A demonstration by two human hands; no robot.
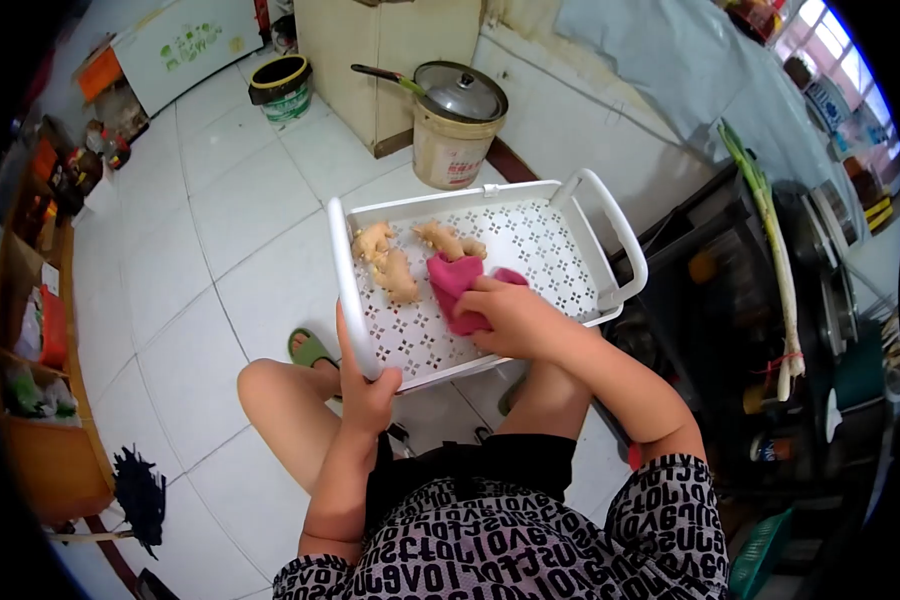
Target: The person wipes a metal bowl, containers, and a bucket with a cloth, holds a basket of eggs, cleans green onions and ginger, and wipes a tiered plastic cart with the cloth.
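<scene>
A white plastic basket [560, 245] with a perforated bottom and raised end handles is held over my lap. My left hand [366, 385] grips its near left corner, thumb on the rim and fingers along the outer side. Inside the basket, my right hand [505, 318] is closed on a magenta cloth [456, 285]. The cloth lies bunched on the basket floor, and part of it is hidden by my fingers. Just beyond it is a piece of ginger root [448, 240]. More ginger [395, 275] lies at the left end of the basket.
Past the basket stands a pale bucket [448, 150] with a lidded pan [460, 92] on top. Farther back is a black-rimmed green-and-white bucket [282, 98]. On the right, a long leek [778, 270] lies by a dark rack. A wooden shelf [55, 450] lines the left side.
</scene>
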